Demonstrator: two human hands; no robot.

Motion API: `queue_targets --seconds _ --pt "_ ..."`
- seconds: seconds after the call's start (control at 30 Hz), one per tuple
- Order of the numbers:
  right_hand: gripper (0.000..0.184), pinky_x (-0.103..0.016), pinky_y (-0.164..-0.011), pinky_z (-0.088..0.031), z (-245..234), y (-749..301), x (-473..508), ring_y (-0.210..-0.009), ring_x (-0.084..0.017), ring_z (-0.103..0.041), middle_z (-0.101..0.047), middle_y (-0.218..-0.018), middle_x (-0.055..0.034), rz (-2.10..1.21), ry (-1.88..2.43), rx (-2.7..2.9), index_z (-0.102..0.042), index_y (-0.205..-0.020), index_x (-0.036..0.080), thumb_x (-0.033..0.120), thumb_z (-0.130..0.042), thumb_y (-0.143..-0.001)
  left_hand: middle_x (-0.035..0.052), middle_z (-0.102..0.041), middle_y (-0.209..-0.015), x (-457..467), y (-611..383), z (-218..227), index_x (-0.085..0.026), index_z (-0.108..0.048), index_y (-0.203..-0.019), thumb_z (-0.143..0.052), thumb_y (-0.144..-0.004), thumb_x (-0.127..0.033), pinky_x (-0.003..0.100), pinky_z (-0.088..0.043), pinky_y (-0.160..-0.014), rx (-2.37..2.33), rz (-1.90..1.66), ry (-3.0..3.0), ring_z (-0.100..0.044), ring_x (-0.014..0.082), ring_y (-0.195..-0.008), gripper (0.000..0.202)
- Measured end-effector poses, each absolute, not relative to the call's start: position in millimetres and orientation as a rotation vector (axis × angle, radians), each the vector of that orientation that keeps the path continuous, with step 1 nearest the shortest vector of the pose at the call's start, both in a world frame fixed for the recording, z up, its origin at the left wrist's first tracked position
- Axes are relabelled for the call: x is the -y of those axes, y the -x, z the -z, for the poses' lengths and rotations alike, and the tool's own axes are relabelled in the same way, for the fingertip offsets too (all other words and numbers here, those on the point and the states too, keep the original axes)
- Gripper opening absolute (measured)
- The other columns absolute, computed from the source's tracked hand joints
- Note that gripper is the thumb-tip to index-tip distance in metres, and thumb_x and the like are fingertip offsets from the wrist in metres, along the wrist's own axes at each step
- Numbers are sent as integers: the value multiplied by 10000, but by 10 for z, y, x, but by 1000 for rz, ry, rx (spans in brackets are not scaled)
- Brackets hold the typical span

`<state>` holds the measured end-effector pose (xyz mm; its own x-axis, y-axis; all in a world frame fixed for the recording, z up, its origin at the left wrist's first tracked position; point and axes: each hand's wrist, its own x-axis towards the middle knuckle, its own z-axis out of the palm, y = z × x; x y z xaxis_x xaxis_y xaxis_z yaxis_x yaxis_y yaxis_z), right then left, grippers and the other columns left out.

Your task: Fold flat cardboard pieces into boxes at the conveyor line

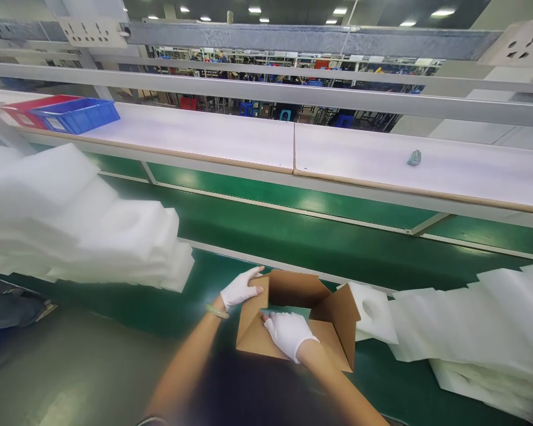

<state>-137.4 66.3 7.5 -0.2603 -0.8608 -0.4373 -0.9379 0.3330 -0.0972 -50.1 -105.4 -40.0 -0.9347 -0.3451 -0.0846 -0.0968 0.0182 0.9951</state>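
While my left hand (pixel 242 290) grips the left side of the box (pixel 326 310) on the near bench (pixel 213 296), my right hand (pixel 291 332) covers its near flap, grip hidden; box unfolded, flaps unclosed, foam (pixel 133 236) outside.

Carton (pixel 295 287) at my 12 o'clock, over the worktop (pixel 199 296).
Left foam stack (pixel 93 231) lies at 10, right foam stack (pixel 471 316) at 2; behind, the shelf (pixel 213 130) holds bins (pixel 89 116) at 11, a small object (pixel 414 158) at 1.

Free green surface (pixel 293 231) behind carton (pixel 293 288), foam stacks (pixel 115 236) either side
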Motion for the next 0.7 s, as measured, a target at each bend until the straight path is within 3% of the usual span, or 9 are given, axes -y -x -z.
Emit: queue_targets --seconds 0.13,0.2,0.23,0.3,0.4,0.5,0.53,0.63,0.7 --pt "310 -450 -743 -448 -362 1439 -968 -818 -261 -575 -601 -876 -88 -140 1765 -2357 -628 -915 156 264 -337 -903 113 -440 -1369 1066 585 220 -122 -437 -1371 -704 -636 -512 369 -350 -1071 2551 1711 -703 -445 270 -1242 874" --pt "266 -398 -847 -455 -548 1695 -1219 -930 -205 -562 -603 -998 -46 305 1989 -2415 -604 -971 184 154 -371 -846 94 -486 -1331 1092 578 192 -149 -471 -1351 -684 -658 -460 366 -393 -1025 2609 1639 -703 -487 267 -1197 790" --pt "334 -387 -939 -433 -614 1878 -1340 -1067 -197 -528 -568 -1150 -45 609 2090 -2478 -572 -1106 185 151 -370 -842 76 -505 -1312 1111 569 193 -172 -485 -1341 -666 -675 -440 358 -412 -1001 2624 1625 -686 -507 257 -1174 740" --pt "382 -361 -1046 -373 -630 2296 -1523 -1188 -179 -468 -503 -1271 -36 997 1804 -2783 -525 -1201 182 185 -373 -851 50 -530 -1287 1148 558 207 -198 -494 -1332 -636 -705 -415 340 -431 -971 2645 1615 -634 -532 238 -1140 678" --pt "560 -410 -1114 -289 -363 2779 -1582 -1302 -221 -360 -390 -1387 -60 996 1001 -2758 -420 -1358 140 412 -286 -887 64 -543 -1268 1191 586 232 -174 -502 -1325 -617 -722 -420 335 -437 -951 2684 1608 -540 -540 245 -1123 661" --pt "835 -386 -1172 -163 -36 2830 -1422 -1401 -194 -160 -164 -1493 -61 987 811 -2177 -153 -1492 109 650 -217 -859 69 -578 -1217 1217 641 266 -173 -530 -1298 -612 -730 -442 338 -459 -901 2730 1621 -494 -573 249 -1064 634" --pt "889 -386 -1164 -182 26 2763 -1349 -1396 -198 -179 -163 -1493 -76 964 786 -2096 -98 -1502 117 686 -252 -837 64 -576 -1221 1223 652 283 -183 -522 -1307 -614 -731 -449 335 -458 -906 2733 1617 -490 -575 242 -1066 641" --pt "970 -449 -1058 -331 53 2503 -1178 -1260 -269 -414 -324 -1414 -149 780 697 -2216 -44 -1508 161 589 -502 -768 52 -497 -1325 1228 650 338 -216 -421 -1391 -613 -741 -459 333 -410 -995 2726 1551 -492 -521 229 -1166 719" --pt "936 -458 -1016 -358 6 2410 -1146 -1213 -285 -455 -370 -1382 -156 717 690 -2321 -78 -1507 179 488 -542 -755 63 -457 -1362 1219 616 350 -213 -380 -1418 -595 -760 -450 350 -377 -1033 2745 1444 -494 -475 247 -1222 732"
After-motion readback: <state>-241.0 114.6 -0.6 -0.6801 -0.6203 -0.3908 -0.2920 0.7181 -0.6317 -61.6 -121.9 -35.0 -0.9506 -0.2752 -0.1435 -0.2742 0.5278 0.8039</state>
